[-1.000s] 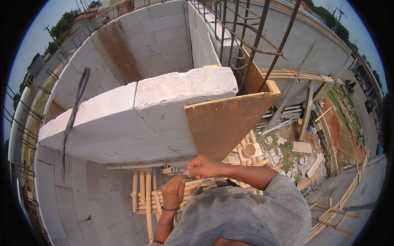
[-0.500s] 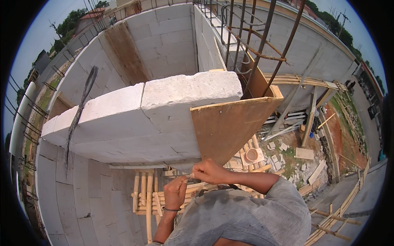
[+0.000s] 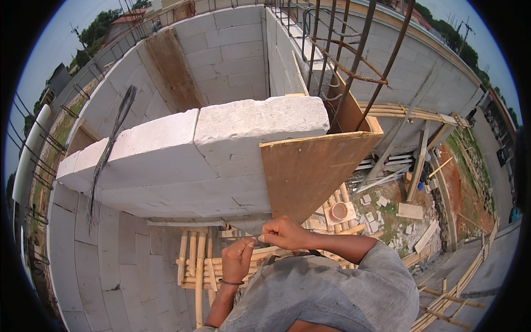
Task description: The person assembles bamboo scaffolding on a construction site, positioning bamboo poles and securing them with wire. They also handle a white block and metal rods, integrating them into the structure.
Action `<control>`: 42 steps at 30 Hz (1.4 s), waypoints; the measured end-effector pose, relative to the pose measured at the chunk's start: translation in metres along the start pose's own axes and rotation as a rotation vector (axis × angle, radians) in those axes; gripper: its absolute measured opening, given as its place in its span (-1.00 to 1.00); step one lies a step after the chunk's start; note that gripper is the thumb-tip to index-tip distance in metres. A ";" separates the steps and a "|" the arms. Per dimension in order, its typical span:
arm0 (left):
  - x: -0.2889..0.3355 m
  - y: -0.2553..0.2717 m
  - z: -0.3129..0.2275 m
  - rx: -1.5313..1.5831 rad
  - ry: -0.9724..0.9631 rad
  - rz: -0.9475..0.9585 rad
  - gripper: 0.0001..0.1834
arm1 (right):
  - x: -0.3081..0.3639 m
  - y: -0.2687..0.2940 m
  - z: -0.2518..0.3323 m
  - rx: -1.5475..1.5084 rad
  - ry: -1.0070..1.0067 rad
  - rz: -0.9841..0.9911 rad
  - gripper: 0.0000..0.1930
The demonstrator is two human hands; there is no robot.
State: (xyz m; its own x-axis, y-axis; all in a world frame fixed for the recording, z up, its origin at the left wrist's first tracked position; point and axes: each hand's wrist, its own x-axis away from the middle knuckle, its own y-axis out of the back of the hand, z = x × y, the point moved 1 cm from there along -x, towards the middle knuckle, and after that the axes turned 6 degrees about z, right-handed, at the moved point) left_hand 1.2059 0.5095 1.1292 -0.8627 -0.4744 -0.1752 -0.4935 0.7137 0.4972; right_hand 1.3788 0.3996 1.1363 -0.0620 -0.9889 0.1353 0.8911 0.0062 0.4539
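Observation:
My left hand (image 3: pixel 237 259) and my right hand (image 3: pixel 285 232) meet in front of my chest, both closed in a pinch with fingertips almost touching. Between them shows a thin dark strand that looks like wire (image 3: pixel 256 238); most of it is hidden by the fingers. Just beyond my right hand stands a brown plywood panel (image 3: pixel 315 171), fixed against the end of a white block wall (image 3: pixel 260 124). Over the top of that wall, farther left, drapes a bundle of thin dark tie wire (image 3: pixel 110 146), its ends hanging down the near face.
Upright rusty rebar (image 3: pixel 354 72) with stirrups rises behind the plywood. Below me lies a bamboo scaffold (image 3: pixel 199 271), bearing a round brown bucket (image 3: pixel 338 210). Broken blocks (image 3: pixel 373 218) litter the ground on the right. A grey block wall (image 3: pixel 110 265) runs along the left.
Both hands stay pinched together in nearly the same place, with only slight finger movement. The whole view has shifted a little.

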 end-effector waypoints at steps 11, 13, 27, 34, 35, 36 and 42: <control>0.001 0.002 0.002 -0.036 -0.015 0.047 -0.88 | 0.004 -0.007 0.000 0.546 0.579 -0.421 -0.84; -0.001 -0.003 0.000 -0.175 -0.114 0.045 -0.88 | 0.005 -0.004 -0.005 0.223 0.288 -0.275 -0.83; 0.022 0.022 0.039 -0.042 0.033 0.241 -0.80 | 0.024 0.031 -0.008 0.981 0.333 -0.302 -0.91; 0.019 0.002 0.032 0.017 0.082 0.272 -0.74 | 0.022 -0.017 -0.011 0.815 0.366 -0.095 -0.90; 0.020 0.003 0.037 0.126 0.120 0.277 -0.72 | 0.024 -0.013 -0.006 0.785 0.356 -0.081 -0.90; 0.023 0.005 0.041 0.235 0.157 0.281 -0.69 | 0.025 -0.009 -0.003 0.756 0.346 -0.066 -0.91; 0.036 0.005 0.069 0.651 0.476 0.582 -0.66 | 0.026 0.011 0.003 0.818 0.572 -0.062 -0.90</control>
State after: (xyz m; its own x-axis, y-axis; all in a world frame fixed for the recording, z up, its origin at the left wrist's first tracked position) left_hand 1.1644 0.5316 1.0668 -0.9256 -0.0162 0.3783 -0.0952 0.9769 -0.1911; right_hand 1.3857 0.3745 1.1470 0.3194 -0.9124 -0.2560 0.2966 -0.1603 0.9415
